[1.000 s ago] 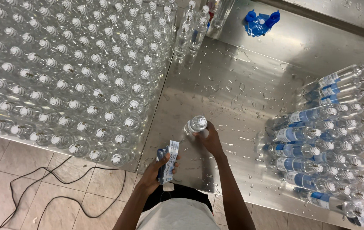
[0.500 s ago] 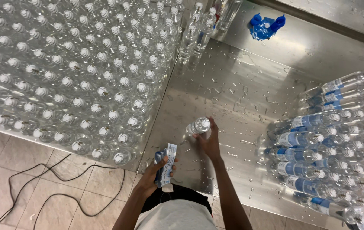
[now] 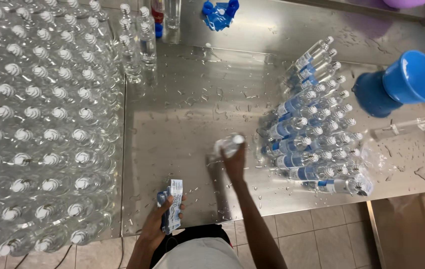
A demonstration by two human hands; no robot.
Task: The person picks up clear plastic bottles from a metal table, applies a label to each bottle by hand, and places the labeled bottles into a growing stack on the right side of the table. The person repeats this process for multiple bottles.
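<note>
My right hand [image 3: 235, 163] grips a clear plastic bottle [image 3: 226, 146] with a white cap, held just over the wet steel table [image 3: 192, 104]. It is close to the left side of a pile of labelled bottles [image 3: 312, 129] lying on their sides. My left hand [image 3: 158, 219] holds a stack of blue and white labels [image 3: 172, 213] at the table's near edge. A large field of upright capped bottles without labels [image 3: 43, 124] fills the left side.
A blue funnel [image 3: 399, 84] lies at the right. A blue crumpled item [image 3: 220, 12] sits at the far edge beside a few upright bottles [image 3: 140, 37]. Tiled floor shows below the table, with a cable [image 3: 63, 256] at bottom left.
My right hand has carried the bottle a little to the right, nearer the labelled pile. My view has shifted right, bringing the blue funnel into sight. The left hand keeps the labels.
</note>
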